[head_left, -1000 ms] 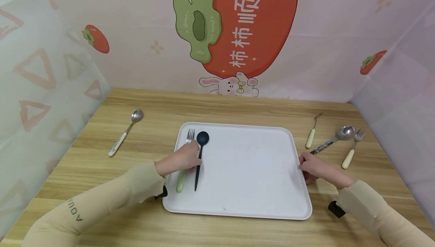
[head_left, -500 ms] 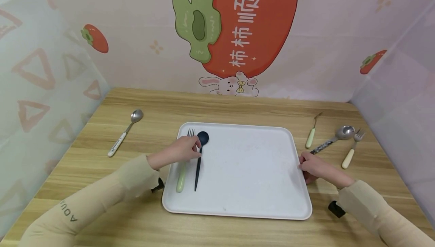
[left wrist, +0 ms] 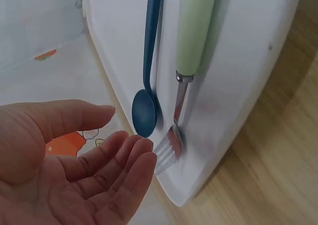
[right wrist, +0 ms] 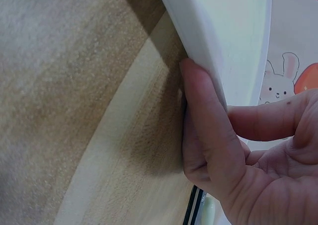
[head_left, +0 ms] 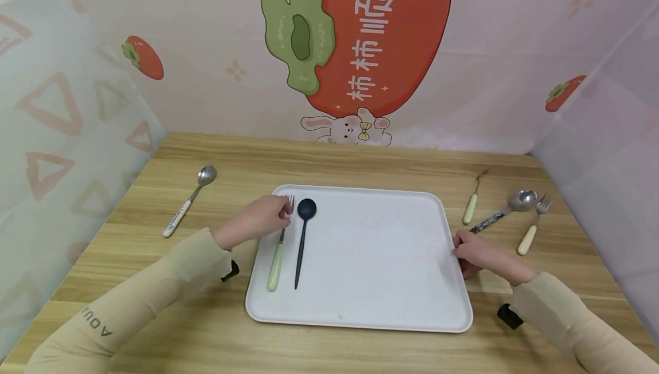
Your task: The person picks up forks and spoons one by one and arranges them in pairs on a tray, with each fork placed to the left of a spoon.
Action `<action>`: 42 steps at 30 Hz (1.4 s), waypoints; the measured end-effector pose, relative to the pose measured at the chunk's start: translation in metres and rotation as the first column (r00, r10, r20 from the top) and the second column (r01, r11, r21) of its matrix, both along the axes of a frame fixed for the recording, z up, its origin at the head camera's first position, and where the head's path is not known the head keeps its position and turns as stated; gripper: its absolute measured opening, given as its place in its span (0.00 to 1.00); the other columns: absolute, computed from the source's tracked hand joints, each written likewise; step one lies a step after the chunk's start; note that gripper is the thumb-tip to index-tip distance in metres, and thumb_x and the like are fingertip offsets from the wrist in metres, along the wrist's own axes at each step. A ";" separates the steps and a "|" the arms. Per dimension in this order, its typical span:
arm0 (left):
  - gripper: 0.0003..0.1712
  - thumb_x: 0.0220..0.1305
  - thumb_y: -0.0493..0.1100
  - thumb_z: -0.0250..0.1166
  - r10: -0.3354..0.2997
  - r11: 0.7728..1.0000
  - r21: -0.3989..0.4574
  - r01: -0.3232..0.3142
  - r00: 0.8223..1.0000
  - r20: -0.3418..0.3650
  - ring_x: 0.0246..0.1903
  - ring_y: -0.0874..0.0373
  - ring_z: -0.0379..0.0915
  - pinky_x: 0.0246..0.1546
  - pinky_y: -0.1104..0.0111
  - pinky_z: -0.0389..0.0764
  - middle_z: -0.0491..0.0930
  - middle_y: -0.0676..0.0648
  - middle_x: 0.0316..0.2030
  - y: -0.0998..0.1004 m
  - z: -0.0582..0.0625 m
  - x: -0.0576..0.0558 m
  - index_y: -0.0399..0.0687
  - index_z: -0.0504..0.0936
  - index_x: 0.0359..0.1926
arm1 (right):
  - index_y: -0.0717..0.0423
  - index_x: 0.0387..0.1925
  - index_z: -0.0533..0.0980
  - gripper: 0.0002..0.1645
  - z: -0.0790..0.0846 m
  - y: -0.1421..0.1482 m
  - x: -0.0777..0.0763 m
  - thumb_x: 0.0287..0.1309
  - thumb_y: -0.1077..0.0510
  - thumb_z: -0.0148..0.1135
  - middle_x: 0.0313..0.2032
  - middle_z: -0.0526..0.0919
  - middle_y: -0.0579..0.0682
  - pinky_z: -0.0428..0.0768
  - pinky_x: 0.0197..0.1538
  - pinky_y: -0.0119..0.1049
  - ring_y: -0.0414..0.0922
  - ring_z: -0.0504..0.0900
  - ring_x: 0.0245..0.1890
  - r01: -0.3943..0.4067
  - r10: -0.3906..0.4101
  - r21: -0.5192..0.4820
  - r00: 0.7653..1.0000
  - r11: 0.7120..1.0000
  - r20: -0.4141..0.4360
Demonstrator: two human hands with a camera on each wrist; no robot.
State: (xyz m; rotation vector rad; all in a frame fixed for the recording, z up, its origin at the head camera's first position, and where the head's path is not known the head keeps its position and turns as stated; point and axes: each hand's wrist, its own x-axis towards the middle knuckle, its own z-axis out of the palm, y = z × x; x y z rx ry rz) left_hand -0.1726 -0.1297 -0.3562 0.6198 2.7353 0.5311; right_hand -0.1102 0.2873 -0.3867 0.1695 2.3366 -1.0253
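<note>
A white rectangular tray [head_left: 376,259] rests on the wooden table. Along its left side lie a fork [head_left: 276,265] with a pale green handle and a dark spoon [head_left: 307,210], roughly parallel. My left hand [head_left: 259,219] is over the tray's left edge, overlapping the fork's neck in the head view. Its fingers are relaxed and hold nothing; in the left wrist view the fork's tines [left wrist: 168,153] show just beyond the fingertips. At the tray's right edge my right hand [head_left: 477,255] grips the rim, with thumb on the inner side and fingers [right wrist: 206,106] against the outside.
On the left lies a spoon [head_left: 180,218] with a white handle. Right of the tray are a green-handled utensil [head_left: 470,208], a spoon with a patterned handle [head_left: 522,201] and a cream-handled fork [head_left: 527,241]. A printed backdrop [head_left: 206,76] encloses the table's back and sides.
My left hand has let go of the fork and moved up and left, its fingers loosening and uncovering the fork's handle. The right hand stays at the tray's edge.
</note>
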 end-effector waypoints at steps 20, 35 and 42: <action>0.11 0.57 0.38 0.59 0.113 0.993 -0.040 -0.112 0.993 0.017 0.29 0.53 0.69 0.31 0.64 0.74 0.75 0.43 0.30 -0.023 -0.005 -0.017 0.35 0.75 0.39 | 0.65 0.28 0.59 0.05 0.003 -0.001 0.001 0.57 0.69 0.44 0.23 0.68 0.57 0.78 0.21 0.36 0.46 0.73 0.20 -0.009 0.009 -0.005 1.000 1.000 -0.007; 0.17 0.58 0.36 0.59 0.187 0.982 -0.047 -0.183 0.976 0.111 0.36 0.49 0.72 0.38 0.60 0.77 0.76 0.36 0.38 -0.030 -0.012 -0.021 0.28 0.72 0.45 | 0.66 0.30 0.60 0.04 0.004 0.000 -0.002 0.56 0.69 0.45 0.25 0.70 0.58 0.80 0.23 0.37 0.45 0.75 0.22 -0.020 0.020 0.002 1.000 1.000 0.010; 0.18 0.56 0.34 0.58 0.210 0.978 -0.032 -0.208 0.970 0.118 0.34 0.50 0.70 0.37 0.61 0.77 0.75 0.36 0.38 -0.030 -0.017 -0.020 0.27 0.69 0.46 | 0.65 0.29 0.62 0.04 0.009 0.002 -0.006 0.58 0.68 0.47 0.25 0.73 0.56 0.81 0.25 0.35 0.43 0.77 0.22 -0.062 0.061 0.032 0.997 0.998 0.053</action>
